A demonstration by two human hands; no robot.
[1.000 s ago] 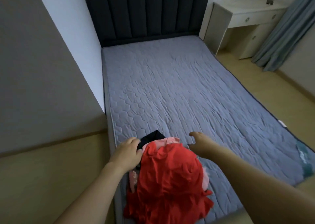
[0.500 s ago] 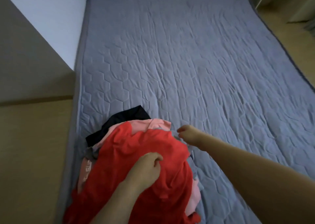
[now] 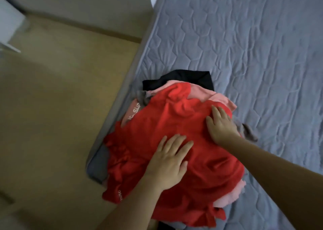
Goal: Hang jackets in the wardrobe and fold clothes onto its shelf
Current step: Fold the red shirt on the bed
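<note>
While the pile of clothes (image 3: 174, 142) sits in the lower middle of the frame on the near left corner of the bed (image 3: 253, 54), both hands lie flat on the big red top (image 3: 157, 124) that covers it. Left hand (image 3: 167, 161) rests low in the middle with its fingers (image 3: 174, 142) straight and spread, holding nothing, and right hand (image 3: 221, 125) presses the red top's right side the same way, fingers straight and holding nothing. Pink cloth (image 3: 201, 93) and black cloth (image 3: 183, 77) peek out at the top of the pile, a gray bit (image 3: 248, 131) sticks out on the right, and the wood floor (image 3: 61, 116) fills the left.
</note>
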